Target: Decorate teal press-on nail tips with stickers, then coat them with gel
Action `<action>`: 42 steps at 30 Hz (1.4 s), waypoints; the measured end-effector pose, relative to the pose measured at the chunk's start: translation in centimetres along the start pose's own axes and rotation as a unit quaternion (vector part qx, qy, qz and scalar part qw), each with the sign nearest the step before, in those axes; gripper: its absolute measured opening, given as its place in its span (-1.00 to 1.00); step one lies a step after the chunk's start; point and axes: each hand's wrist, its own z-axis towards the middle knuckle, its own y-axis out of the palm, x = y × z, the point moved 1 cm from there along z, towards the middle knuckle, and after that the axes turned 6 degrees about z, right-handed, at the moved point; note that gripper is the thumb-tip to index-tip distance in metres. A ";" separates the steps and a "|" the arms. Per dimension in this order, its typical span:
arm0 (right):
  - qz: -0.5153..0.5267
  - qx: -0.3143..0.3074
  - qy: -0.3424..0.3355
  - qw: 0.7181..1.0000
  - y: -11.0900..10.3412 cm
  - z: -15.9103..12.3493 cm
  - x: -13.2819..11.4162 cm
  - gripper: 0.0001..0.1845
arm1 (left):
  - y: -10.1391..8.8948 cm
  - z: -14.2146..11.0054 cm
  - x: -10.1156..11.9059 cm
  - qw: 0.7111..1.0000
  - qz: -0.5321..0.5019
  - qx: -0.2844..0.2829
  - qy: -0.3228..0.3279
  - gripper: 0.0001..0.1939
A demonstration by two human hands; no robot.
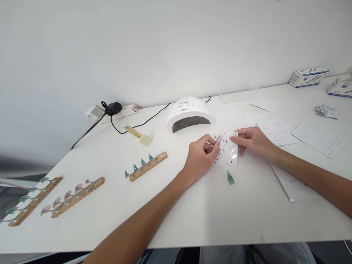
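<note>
Between the fingers of my left hand (pixel 200 153) is a pair of purple tweezers (pixel 216 142), its tips at the upper left of a sticker sheet (pixel 227 154). Shiny little star shapes cover this white sheet. My right hand (pixel 249 139) pinches the sheet's upper right edge, thumb on top. Just below the sheet, a green press-on nail (pixel 230 177) lies by itself on the white table. Whether a star is caught in the tweezer tips is too small to tell.
A white nail lamp (pixel 189 113) stands behind my hands. Wooden nail holders (pixel 148 167) and a pale brush (pixel 139 135) lie left. More sticker sheets (pixel 276 131), small packets (pixel 326 111) and alcohol pad boxes (pixel 308 77) lie right. A power strip (pixel 128 110) with cables is at the back left.
</note>
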 end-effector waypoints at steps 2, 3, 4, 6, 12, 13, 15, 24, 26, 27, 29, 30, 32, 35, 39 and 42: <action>-0.001 -0.007 -0.001 1.000 0.0 0.0 -0.1 -0.71 | 0.0 0.0 0.0 1.000 -0.004 0.006 -0.001 -0.72; -0.002 -0.010 -0.002 1.000 0.0 0.0 -0.1 -0.71 | 0.0 0.0 0.0 1.000 -0.008 0.009 -0.004 -0.72; -0.004 -0.013 -0.002 1.000 0.0 -0.1 -0.2 -0.72 | -0.1 0.0 0.0 1.000 -0.013 0.014 -0.008 -0.72; -0.006 -0.016 0.000 1.000 0.0 -0.1 -0.2 -0.74 | -0.1 0.1 -0.2 0.999 -0.021 0.023 -0.015 -0.72; -0.009 -0.012 0.000 1.000 -0.1 -0.1 -0.2 -0.77 | -0.1 0.2 -0.3 0.999 -0.034 0.033 -0.015 -0.71; -0.012 -0.010 0.000 1.000 -0.1 -0.1 -0.2 -0.77 | -0.1 0.2 -0.3 0.999 -0.035 0.036 -0.013 -0.71; -0.018 -0.007 -0.001 1.000 -0.1 -0.1 -0.2 -0.77 | -0.1 0.2 -0.3 0.998 -0.037 0.040 -0.008 -0.71; -0.014 0.008 0.006 1.000 0.0 -0.1 0.0 -0.82 | 0.0 0.2 -0.4 0.998 -0.046 0.038 -0.012 -0.72; -0.015 0.007 0.004 1.000 0.0 0.0 0.0 -0.82 | 0.0 0.1 -0.4 0.998 -0.047 0.037 -0.013 -0.71; -0.015 0.006 0.003 1.000 0.0 0.0 0.0 -0.81 | 0.0 0.1 -0.4 0.998 -0.047 0.036 -0.013 -0.71; -0.012 0.005 0.004 1.000 -0.1 0.0 0.0 -0.81 | 0.1 0.1 -0.3 0.998 -0.045 0.031 -0.013 -0.71; -0.010 0.005 0.005 1.000 -0.1 0.0 0.1 -0.81 | 0.1 0.1 -0.3 0.999 -0.043 0.029 -0.012 -0.71; -0.009 0.003 0.007 1.000 -0.1 0.0 0.1 -0.81 | 0.1 0.1 -0.3 0.999 -0.034 0.024 -0.009 -0.71; -0.010 0.007 0.008 1.000 -0.1 0.0 0.1 -0.79 | 0.1 0.0 -0.2 1.000 -0.022 0.022 -0.006 -0.71; -0.009 0.002 0.006 1.000 -0.1 0.0 0.1 -0.77 | 0.1 0.0 -0.3 1.000 -0.015 0.017 -0.009 -0.71; -0.009 -0.001 0.004 1.000 -0.1 0.0 0.1 -0.75 | 0.2 -0.1 -0.3 1.000 -0.001 0.008 -0.005 -0.72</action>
